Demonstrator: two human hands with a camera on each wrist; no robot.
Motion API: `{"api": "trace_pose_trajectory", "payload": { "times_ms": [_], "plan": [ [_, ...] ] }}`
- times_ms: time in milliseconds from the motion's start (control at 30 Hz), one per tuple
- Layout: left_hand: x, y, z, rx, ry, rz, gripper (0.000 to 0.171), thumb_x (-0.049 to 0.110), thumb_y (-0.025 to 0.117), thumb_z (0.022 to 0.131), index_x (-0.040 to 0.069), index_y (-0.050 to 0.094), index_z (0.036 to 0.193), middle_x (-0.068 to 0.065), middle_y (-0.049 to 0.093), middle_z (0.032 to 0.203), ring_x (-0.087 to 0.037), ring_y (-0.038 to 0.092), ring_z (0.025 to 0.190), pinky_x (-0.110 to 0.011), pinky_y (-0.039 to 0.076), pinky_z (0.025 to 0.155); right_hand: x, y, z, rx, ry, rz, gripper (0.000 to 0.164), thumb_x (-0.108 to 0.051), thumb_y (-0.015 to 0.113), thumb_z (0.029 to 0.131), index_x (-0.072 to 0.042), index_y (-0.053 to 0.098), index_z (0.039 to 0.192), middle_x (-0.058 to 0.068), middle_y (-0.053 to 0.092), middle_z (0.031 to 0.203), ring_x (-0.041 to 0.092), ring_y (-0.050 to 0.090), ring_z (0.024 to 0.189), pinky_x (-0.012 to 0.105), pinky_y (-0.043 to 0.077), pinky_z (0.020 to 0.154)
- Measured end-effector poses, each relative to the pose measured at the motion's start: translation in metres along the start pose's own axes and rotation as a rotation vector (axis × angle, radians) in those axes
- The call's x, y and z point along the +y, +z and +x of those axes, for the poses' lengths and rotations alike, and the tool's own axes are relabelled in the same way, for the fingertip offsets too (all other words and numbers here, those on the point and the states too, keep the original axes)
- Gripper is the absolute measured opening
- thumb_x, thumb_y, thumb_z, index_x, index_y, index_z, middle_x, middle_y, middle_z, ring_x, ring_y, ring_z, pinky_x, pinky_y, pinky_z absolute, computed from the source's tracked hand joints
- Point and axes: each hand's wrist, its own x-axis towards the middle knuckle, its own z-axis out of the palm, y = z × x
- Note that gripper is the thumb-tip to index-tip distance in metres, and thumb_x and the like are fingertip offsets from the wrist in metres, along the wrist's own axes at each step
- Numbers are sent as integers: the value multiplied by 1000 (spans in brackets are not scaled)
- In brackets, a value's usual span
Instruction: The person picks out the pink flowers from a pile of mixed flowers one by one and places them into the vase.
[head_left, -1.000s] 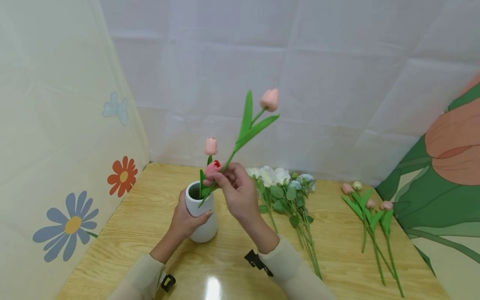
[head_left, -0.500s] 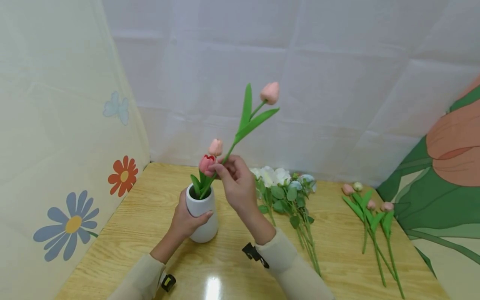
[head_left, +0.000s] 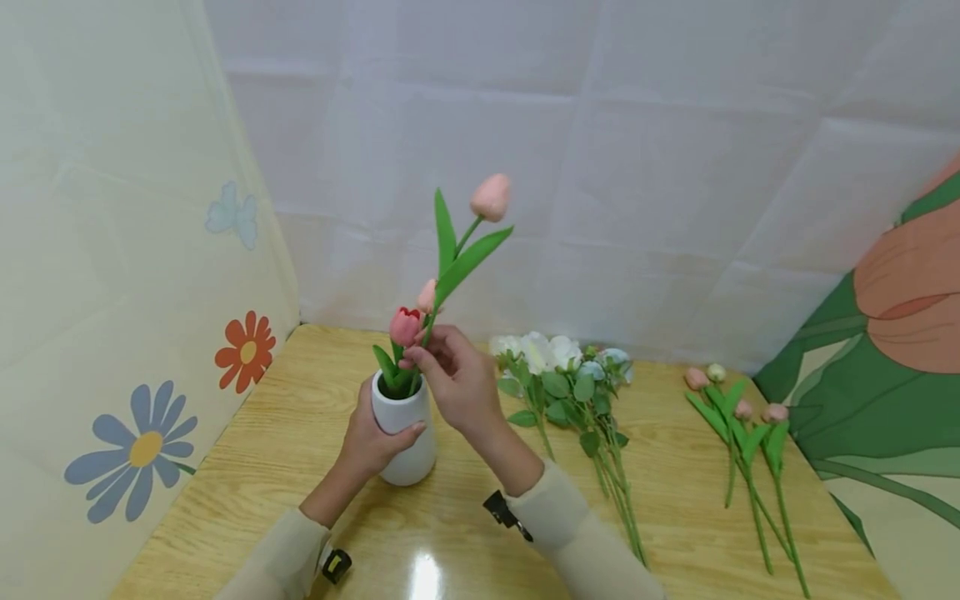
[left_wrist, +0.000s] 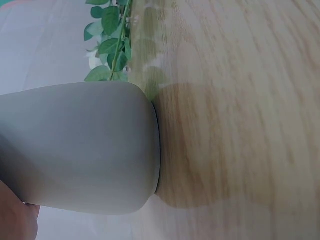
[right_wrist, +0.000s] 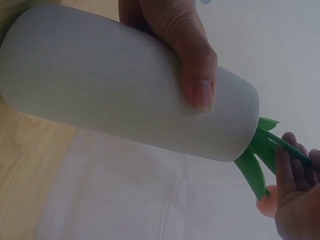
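A white vase [head_left: 408, 454] stands upright on the wooden table, and my left hand [head_left: 375, 442] grips it round the upper part. Inside it stand a dark pink tulip [head_left: 406, 327] and a pale pink tulip [head_left: 427, 297], the latter partly behind a stem. Between thumb and fingers, my right hand [head_left: 461, 383] pinches the green stem of another tulip with a light pink head [head_left: 491, 198]. That stem's lower end is inside the vase mouth, as the right wrist view also shows beside the green leaves [right_wrist: 252, 172].
Right of the vase lie white flowers [head_left: 536, 352] and pale blue flowers [head_left: 615, 358] with leafy stems. Several more tulips [head_left: 750, 442] lie at the table's right side. A pale cloth [head_left: 637, 208] hangs behind the table [head_left: 247, 500].
My right hand has moved left and brought the tulip's stem end from outside the rim into the vase mouth. The dark pink tulip has shifted left. My left hand stays on the vase.
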Motion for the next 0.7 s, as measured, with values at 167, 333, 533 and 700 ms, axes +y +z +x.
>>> {"api": "trace_pose_trajectory", "payload": {
  "times_ms": [167, 333, 533, 700],
  "plan": [
    [0, 0, 0, 2, 6, 9, 90, 8, 85, 78, 4, 31, 149, -20, 57, 131, -33, 60, 109, -49, 51, 89, 2, 4, -4, -24, 7, -67, 16, -4, 68, 96, 1, 63, 109, 13, 73, 90, 23, 73, 81, 29, 60, 72],
    [-1, 0, 0, 1, 13, 17, 90, 8, 85, 78, 3, 30, 149, -20, 57, 132, -33, 60, 109, -50, 51, 90, 4, 6, -9, -44, 17, -129, 16, -7, 69, 96, -2, 62, 110, 9, 73, 88, 19, 73, 80, 26, 59, 72],
    [-3, 0, 0, 8, 22, 15, 90, 8, 86, 77, 3, 32, 149, -20, 57, 131, -32, 61, 107, -48, 52, 88, 7, 9, -13, -60, 13, -185, 14, -7, 68, 96, -1, 62, 107, 8, 74, 88, 16, 73, 81, 24, 58, 73],
    [-4, 0, 0, 19, 31, 13, 91, 7, 86, 75, 2, 32, 149, -20, 59, 129, -31, 61, 104, -44, 52, 86, 5, 8, -14, -68, -1, -238, 14, -5, 67, 97, 1, 63, 109, 10, 74, 92, 19, 74, 84, 24, 58, 75]
  ]
}}
